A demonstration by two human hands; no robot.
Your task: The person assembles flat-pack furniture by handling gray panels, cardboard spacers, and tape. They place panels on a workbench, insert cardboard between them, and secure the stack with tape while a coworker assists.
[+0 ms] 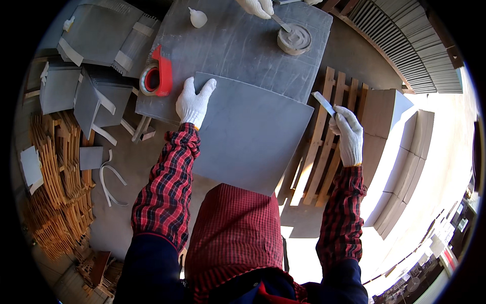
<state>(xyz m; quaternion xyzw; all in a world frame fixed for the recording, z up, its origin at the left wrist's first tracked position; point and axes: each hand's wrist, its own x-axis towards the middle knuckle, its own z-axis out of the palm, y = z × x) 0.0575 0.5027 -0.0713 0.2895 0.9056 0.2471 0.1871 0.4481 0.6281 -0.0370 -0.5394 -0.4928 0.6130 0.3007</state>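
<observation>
A square grey tile (248, 129) lies partly on the table and juts over its near edge toward my apron. My white-gloved left hand (193, 103) grips the tile's left edge, with the thumb over its top face. To the right of the tile, my gloved right hand (347, 133) is closed around a flat-bladed putty knife (324, 103), its blade pointing up and left. Across the table, another person's gloved hand (258, 7) holds a spatula (280, 22) in a bowl of grey paste (295, 39).
The table (228, 48) bears a red tape dispenser (163, 76) and a small white bulb-shaped thing (197, 18). Stacked grey tiles (101, 33) stand at left, above piled wooden slats (61, 187). A wooden pallet (324, 147) and cardboard boxes (377, 121) are at right.
</observation>
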